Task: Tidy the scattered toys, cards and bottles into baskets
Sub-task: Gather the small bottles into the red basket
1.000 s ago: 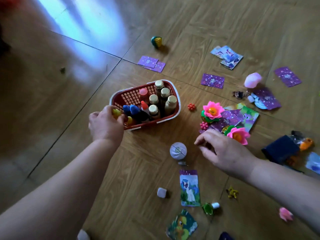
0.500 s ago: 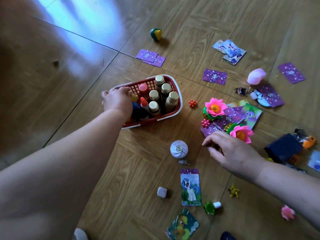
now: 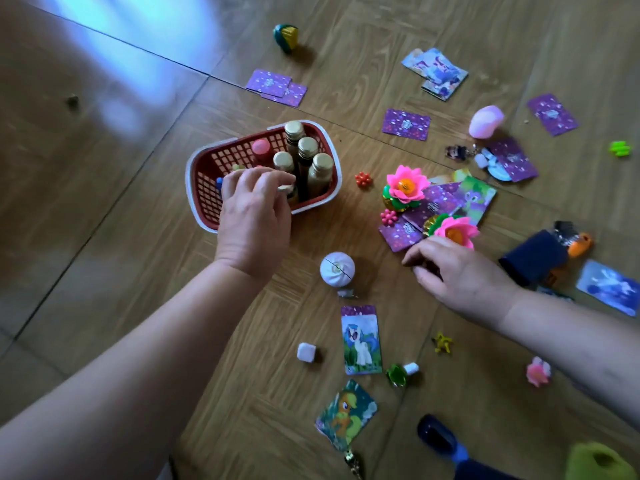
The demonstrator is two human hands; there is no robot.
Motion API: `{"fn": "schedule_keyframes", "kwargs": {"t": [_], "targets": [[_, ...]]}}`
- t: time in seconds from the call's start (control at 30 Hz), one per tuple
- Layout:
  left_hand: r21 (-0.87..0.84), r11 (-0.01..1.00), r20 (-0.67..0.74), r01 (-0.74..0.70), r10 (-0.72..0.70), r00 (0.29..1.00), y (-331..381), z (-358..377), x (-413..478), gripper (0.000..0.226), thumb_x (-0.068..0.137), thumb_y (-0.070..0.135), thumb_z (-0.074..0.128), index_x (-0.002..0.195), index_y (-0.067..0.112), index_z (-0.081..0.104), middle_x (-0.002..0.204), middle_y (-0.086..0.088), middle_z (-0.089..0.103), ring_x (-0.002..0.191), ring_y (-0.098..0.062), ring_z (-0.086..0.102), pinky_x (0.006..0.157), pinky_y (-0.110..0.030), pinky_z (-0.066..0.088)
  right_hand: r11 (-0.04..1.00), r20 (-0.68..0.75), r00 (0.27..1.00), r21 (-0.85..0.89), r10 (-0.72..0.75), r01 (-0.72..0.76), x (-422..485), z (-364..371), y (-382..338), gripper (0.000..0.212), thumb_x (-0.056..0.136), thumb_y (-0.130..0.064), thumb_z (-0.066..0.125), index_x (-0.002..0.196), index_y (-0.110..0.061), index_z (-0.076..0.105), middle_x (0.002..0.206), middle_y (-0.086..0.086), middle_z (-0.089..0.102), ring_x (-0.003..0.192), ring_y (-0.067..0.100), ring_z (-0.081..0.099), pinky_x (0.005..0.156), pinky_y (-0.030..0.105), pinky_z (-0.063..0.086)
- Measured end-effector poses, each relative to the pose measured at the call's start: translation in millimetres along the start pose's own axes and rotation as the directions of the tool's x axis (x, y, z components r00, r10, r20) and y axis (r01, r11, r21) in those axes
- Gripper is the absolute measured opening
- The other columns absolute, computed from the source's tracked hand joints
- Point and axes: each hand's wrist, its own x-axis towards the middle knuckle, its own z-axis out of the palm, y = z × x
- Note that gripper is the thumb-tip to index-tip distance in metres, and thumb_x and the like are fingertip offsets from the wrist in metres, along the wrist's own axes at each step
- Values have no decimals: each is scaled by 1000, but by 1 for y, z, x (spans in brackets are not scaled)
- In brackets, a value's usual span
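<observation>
A red basket (image 3: 207, 188) with a white rim stands on the wooden floor, holding several gold-capped bottles (image 3: 320, 168) and a pink-capped one (image 3: 260, 147). My left hand (image 3: 256, 213) reaches into its near side, fingers curled down over small bottles and touching a gold cap; what it holds is hidden. My right hand (image 3: 460, 275) rests on the floor with loosely curled fingers, beside a pink flower toy (image 3: 455, 232) and a purple card (image 3: 400, 235). A second flower toy (image 3: 405, 185) lies on a heap of cards (image 3: 446, 199).
Between my hands lie a white ball (image 3: 336, 268), a pony card (image 3: 361, 339) and a white cube (image 3: 306, 351). More purple cards (image 3: 406, 124), a pink egg (image 3: 486, 121), a dark pouch (image 3: 531, 259) and a green-yellow toy (image 3: 285, 37) are scattered farther out.
My left hand went from the basket's front rim into the basket, then shifted right over the small bottles. My right hand has stayed by the flower toy.
</observation>
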Motion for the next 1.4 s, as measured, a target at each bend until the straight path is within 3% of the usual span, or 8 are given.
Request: {"fn": "schedule_keyframes", "kwargs": {"t": [0.13,0.23,0.43,0.53,0.63,0.8,1.17,1.4], "targets": [[-108,994,170,-33,51,984,34,8,-25,23,91,6,54,107,11,70,108,-7,66,107,-31,54,94,-28,36,993,-23,993,9,115,-114,-18,-11,13,14,88,-14,61,102,-17,66,107,1,60,97,17,57,77,19,33],[-196,966,393,167,-78,916,63,16,-42,21,95,13,53,109,20,68,106,3,66,101,-16,59,87,-25,43,984,-30,984,28,174,-173,-38,-16,19,13,89,-16,61,101,-18,65,106,1,60,95,18,58,79,22,36],[-248,586,720,771,-421,551,93,43,-64,19,96,15,52,109,10,66,80,-2,69,68,-14,63,74,-34,57,966,-31,965,18,260,-260,-88,-21,27,10,89,-23,62,98,-23,65,98,-7,60,86,10,56,80,28,44],[-149,749,805,645,-287,520,106,40,-83,16,96,15,52,106,16,65,88,1,71,74,-13,66,72,-29,54,976,139,966,-21,216,-216,-118,-5,23,11,89,-30,63,98,-25,64,98,-8,62,86,11,58,80,34,48],[-54,971,865,234,-71,496,121,38,-106,19,93,22,57,111,23,64,101,3,69,91,-14,64,79,-27,51,970,335,911,-126,240,-209,-144,14,16,22,91,-43,57,105,-27,61,106,-6,60,98,16,58,81,37,49],[-95,981,875,-167,162,456,135,54,-138,29,96,31,55,125,27,57,127,2,53,118,-19,50,94,-29,42,952,470,856,-296,216,-78,-161,22,8,31,94,-41,52,114,-17,55,112,5,57,103,26,58,77,35,49],[-54,925,917,-376,195,347,131,73,-151,38,95,17,49,132,25,46,129,-3,46,118,-24,49,95,-37,48,898,503,798,-428,332,-104,-153,65,-32,53,90,-41,58,124,-2,49,121,18,54,108,36,56,81,40,48],[18,943,840,-333,167,517,106,58,-109,34,94,16,51,127,23,51,127,-3,50,121,-23,47,93,-36,47,883,593,745,-469,305,12,-117,71,-45,40,94,-36,55,113,-1,61,117,18,61,111,33,57,89,39,50]]}}
